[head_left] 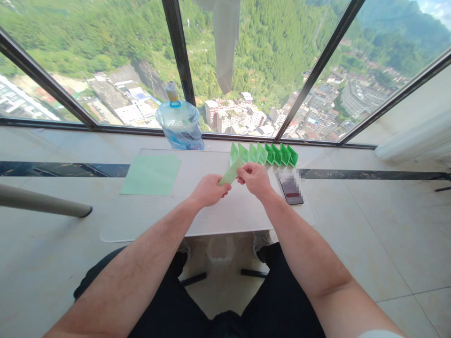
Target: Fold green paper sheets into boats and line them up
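Note:
Over the middle of the white table, a folded strip of light green paper is held up at a slant. My left hand pinches its lower left end between thumb and fingers. At the upper right end, my right hand is closed on the paper's edge. Just behind my hands stands a row of several folded green paper pieces, lighter on the left and darker on the right. To the left lie flat sheets of light green paper.
A phone lies on the table's right side. Behind the table stands a large clear water bottle by the windows. A grey pole reaches in from the left. My legs are below the table's front edge.

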### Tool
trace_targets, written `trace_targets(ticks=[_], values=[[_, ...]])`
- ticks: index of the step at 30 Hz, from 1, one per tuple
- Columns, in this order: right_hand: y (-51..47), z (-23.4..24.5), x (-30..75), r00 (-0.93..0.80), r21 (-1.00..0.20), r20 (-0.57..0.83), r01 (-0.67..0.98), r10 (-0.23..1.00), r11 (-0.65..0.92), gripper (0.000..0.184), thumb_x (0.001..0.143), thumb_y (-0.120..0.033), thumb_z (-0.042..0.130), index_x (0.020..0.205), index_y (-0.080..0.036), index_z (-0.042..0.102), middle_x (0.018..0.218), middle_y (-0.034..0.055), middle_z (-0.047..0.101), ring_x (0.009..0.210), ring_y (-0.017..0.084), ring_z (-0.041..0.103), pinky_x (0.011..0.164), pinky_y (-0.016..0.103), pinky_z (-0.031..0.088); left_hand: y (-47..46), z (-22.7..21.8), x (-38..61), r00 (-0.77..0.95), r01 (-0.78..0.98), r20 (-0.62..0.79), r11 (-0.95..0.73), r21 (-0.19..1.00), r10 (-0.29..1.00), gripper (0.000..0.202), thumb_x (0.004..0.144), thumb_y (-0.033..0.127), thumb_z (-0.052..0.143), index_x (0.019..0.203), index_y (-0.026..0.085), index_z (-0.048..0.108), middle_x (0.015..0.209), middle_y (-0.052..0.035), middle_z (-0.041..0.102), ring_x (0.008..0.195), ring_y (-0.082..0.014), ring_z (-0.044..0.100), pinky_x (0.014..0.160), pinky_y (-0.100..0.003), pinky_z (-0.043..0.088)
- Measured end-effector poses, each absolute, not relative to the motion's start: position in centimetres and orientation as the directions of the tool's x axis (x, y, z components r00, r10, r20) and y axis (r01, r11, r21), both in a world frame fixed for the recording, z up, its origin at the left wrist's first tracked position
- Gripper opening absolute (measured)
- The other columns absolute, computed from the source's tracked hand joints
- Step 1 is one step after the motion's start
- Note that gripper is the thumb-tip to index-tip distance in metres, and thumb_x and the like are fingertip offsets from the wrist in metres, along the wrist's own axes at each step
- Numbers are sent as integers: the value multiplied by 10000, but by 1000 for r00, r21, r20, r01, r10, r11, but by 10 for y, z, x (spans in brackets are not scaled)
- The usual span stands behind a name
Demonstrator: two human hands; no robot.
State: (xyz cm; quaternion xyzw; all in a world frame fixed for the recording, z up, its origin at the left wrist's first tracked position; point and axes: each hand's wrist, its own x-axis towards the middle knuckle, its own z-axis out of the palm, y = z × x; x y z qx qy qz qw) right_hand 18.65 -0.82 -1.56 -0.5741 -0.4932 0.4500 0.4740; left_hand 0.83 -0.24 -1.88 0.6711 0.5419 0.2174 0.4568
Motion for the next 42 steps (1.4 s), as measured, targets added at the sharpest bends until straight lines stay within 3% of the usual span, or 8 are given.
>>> trace_targets(ticks=[11,16,21,28,31,34,38,42], values=[[0,-11,205,205,-994,1,104,979,-21,265,724,-418,746,673,-192,617,561,3,649,517,130,583,521,266,481,-3,-25,-4,328,504,-208,15,863,922,84,656,263,679,624,185,684,590,-2,667,571,-151,581,556,-256,385],[-4,-11,204,61,-991,-5,131,998,-13,236,737,-388,741,677,-187,635,575,14,666,521,125,579,529,262,474,-1,-14,-3,441,282,-219,97,954,870,394,632,416,786,934,166,748,795,-28,737,679,-167,621,601,-258,407],[-8,-11,197,24,-992,4,130,1000,1,255,751,-414,738,685,-190,636,599,16,676,543,125,579,541,261,468,-4,-14,6,335,423,-213,55,904,918,195,686,358,703,669,164,709,594,-10,666,556,-142,555,538,-259,349],[-8,-12,196,-9,-996,13,85,1000,14,297,736,-454,759,686,-195,625,629,10,674,572,129,592,561,266,476,-7,-15,6,314,387,-207,74,919,926,147,664,309,684,625,168,675,571,-19,655,574,-165,599,570,-275,408],[-6,-13,198,-25,-999,14,46,1000,15,296,735,-453,764,686,-193,631,631,1,665,562,118,572,559,263,469,-5,-10,3,456,191,-243,173,966,856,265,703,397,683,787,150,728,777,-84,737,726,-216,684,655,-305,471],[-6,-13,198,-90,-1000,-21,18,996,-19,302,721,-465,777,705,-188,654,646,-11,657,549,101,546,556,256,465,-2,-9,1,550,-65,-288,384,921,784,428,764,486,617,988,138,724,996,-146,742,835,-256,715,696,-344,514],[-7,-15,193,-87,-998,-53,27,995,-51,307,729,-462,767,822,-177,699,662,-16,652,533,89,531,536,247,465,-1,-13,3,459,-120,-289,382,917,840,380,731,370,719,1038,149,683,982,-117,731,814,-220,714,668,-303,515],[-8,-19,185,-33,-997,-77,19,996,-76,442,709,-470,783,1018,-184,648,698,-15,677,551,105,579,509,239,478,-2,-18,8,335,-192,-266,342,920,904,483,661,340,816,1068,162,628,879,-60,714,776,-195,698,728,-355,558]])
